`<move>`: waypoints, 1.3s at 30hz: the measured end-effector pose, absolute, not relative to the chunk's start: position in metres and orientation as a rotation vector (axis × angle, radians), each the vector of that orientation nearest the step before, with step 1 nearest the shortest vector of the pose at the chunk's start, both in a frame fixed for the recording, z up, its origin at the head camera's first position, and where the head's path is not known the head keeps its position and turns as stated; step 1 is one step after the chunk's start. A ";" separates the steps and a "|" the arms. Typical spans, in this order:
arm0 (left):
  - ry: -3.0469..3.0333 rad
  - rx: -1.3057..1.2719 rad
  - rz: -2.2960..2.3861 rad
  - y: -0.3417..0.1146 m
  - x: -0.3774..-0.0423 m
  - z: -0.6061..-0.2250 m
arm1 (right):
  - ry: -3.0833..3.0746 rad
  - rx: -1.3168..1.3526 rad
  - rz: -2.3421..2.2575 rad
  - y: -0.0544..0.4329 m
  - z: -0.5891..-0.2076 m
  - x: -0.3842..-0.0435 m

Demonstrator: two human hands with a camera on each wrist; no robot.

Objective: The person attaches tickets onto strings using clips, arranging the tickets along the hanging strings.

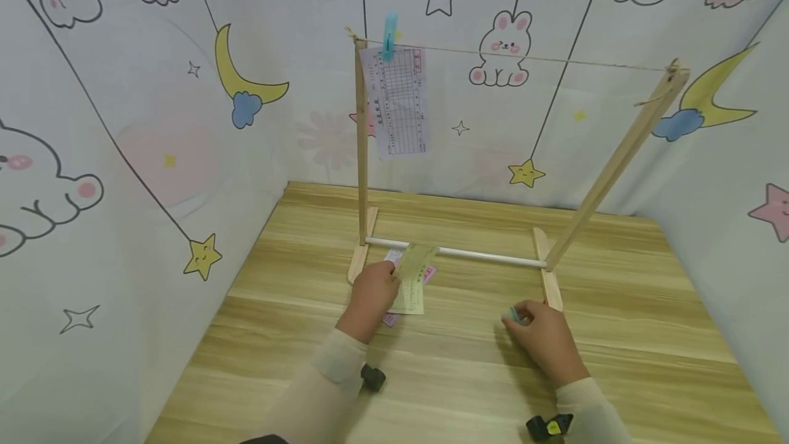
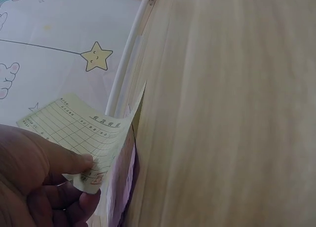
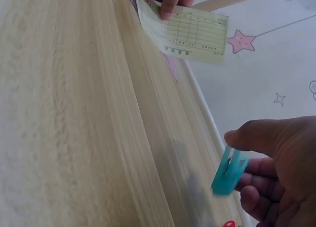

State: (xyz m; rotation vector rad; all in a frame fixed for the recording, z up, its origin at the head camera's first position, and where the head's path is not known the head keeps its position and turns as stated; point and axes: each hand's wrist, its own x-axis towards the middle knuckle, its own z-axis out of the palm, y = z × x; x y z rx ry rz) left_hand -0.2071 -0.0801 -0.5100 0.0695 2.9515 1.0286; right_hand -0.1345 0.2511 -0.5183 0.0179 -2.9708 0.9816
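Note:
My left hand (image 1: 372, 293) pinches a yellow printed form (image 2: 79, 126) by its edge between thumb and fingers. The form is bent, with its far part lifted off the table. Beneath it lie other slips, one of them a pink-purple paper (image 2: 121, 180). Over to the right, my right hand (image 1: 545, 334) pinches a teal clothespin (image 3: 229, 172) between thumb and fingers, low above the table. A white printed form (image 1: 401, 105) hangs from the string (image 1: 524, 56) near its left end, gripped there by a blue clothespin (image 1: 390, 36).
The string runs between a left wooden post (image 1: 361, 149) and a leaning right post (image 1: 616, 170). A white rod (image 1: 487, 255) joins their feet low over the table (image 1: 456, 375). Beside my right hand, a small red thing (image 3: 229, 223) shows. Cartoon-printed cloth walls (image 1: 154, 88) enclose the table.

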 end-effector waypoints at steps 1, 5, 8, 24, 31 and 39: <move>2.955 0.081 1.033 -0.080 -0.207 -0.510 | -2.956 0.013 1.022 0.251 -0.518 -0.135; 2.946 0.107 1.062 -0.081 -0.205 -0.509 | -2.908 -0.027 1.144 0.249 -0.518 -0.137; 2.919 0.123 1.117 -0.082 -0.204 -0.508 | -2.879 -0.067 1.267 0.248 -0.515 -0.139; 2.788 0.231 1.376 -0.080 -0.201 -0.484 | -2.734 0.017 1.729 0.249 -0.488 -0.148; 2.813 0.267 1.480 -0.077 -0.200 -0.470 | -2.635 -0.017 1.826 0.245 -0.476 -0.146; 2.928 0.397 1.582 -0.075 -0.209 -0.441 | -2.544 0.076 1.914 0.246 -0.442 -0.154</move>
